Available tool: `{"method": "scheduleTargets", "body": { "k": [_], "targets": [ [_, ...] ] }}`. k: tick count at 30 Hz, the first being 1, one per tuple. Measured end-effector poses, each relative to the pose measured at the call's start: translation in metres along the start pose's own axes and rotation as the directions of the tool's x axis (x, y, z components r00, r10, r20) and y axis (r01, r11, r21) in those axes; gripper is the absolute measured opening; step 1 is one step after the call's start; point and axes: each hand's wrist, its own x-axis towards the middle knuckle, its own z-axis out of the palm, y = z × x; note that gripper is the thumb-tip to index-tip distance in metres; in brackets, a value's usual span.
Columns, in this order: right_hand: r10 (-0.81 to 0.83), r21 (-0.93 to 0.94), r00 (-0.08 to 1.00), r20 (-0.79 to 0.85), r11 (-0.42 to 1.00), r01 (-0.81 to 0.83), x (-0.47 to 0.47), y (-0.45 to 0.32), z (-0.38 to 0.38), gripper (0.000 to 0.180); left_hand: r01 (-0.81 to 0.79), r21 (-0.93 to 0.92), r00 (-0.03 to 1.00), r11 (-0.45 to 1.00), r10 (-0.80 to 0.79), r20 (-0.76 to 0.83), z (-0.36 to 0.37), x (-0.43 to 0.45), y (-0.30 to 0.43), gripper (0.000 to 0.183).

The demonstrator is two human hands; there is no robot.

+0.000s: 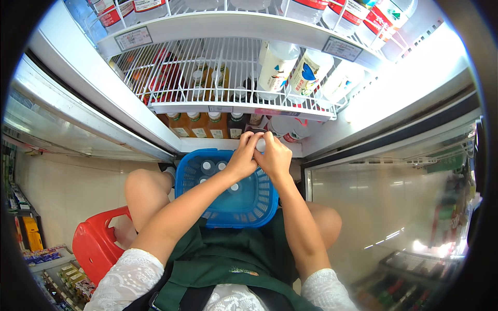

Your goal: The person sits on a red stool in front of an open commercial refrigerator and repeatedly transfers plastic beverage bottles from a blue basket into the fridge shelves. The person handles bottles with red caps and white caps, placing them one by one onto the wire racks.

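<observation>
My left hand [245, 157] and my right hand [274, 155] meet over the far right rim of a blue plastic basket [268, 202], at the front of an upright drinks cooler. Between them they hold a bottle, of which only the white cap [261, 145] shows plainly; its body is hidden by the hands. In the left part of the basket stand several clear bottles [207, 167] with white caps. Just beyond the hands, bottles with orange contents [198, 125] and a dark bottle [235, 125] stand in a row on the cooler's floor.
Above the hands is a white wire shelf [233, 107] with cream-labelled bottles [278, 70]. A higher shelf [233, 25] holds red-labelled bottles [307, 9]. An open glass door [369, 182] stands at the right. A red plastic stool [93, 241] is at the left, by one knee.
</observation>
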Motion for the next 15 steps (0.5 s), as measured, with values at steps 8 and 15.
{"method": "scheduleTargets", "body": {
  "k": [8, 15],
  "targets": [
    [0.024, 0.046, 0.991, 0.128, 0.998, -0.030, -0.040, -0.046, -0.060, 0.034, 0.079, -0.052, 0.997, 0.995, -0.078, 0.030, -0.014, -0.068, 0.045, 0.063],
    [0.273, -0.116, 0.827, 0.492, 0.962, -0.249, -0.103, 0.006, 0.007, 0.041, 0.315, 0.040, 0.902, 0.948, -0.313, 0.296, 0.053, -0.107, -0.053, 0.071]
  ]
}}
